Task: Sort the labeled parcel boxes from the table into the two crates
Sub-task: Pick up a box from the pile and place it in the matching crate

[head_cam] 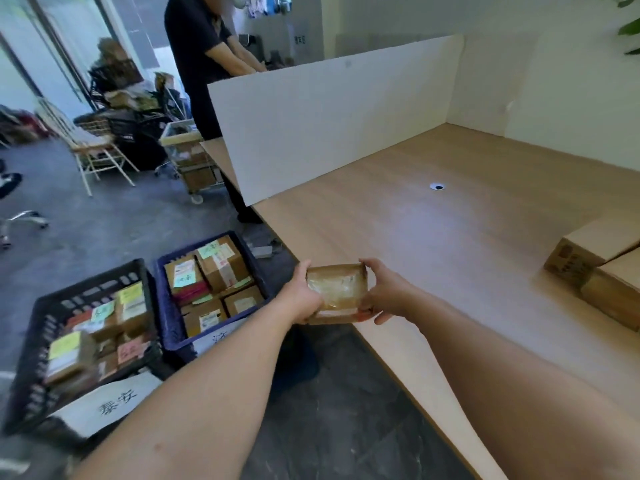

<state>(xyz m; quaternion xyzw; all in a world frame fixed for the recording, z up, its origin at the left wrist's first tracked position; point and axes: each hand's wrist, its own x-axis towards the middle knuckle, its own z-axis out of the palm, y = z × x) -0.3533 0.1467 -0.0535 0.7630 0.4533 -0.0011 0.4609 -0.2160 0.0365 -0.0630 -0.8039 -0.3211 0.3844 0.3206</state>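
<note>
Parcel box (336, 292) sat gripped between both hands at the table (450, 237) edge, left hand (302, 293) and right hand (384, 289) curled around its ends. Beside the table on the floor stood a black crate (34, 358) and a blue crate (166, 327), both holding labeled boxes.

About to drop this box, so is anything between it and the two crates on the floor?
Nothing visible does. The box, held by the left hand and right hand at the table edge, has open air to the blue crate and black crate; both already hold parcels.
</note>
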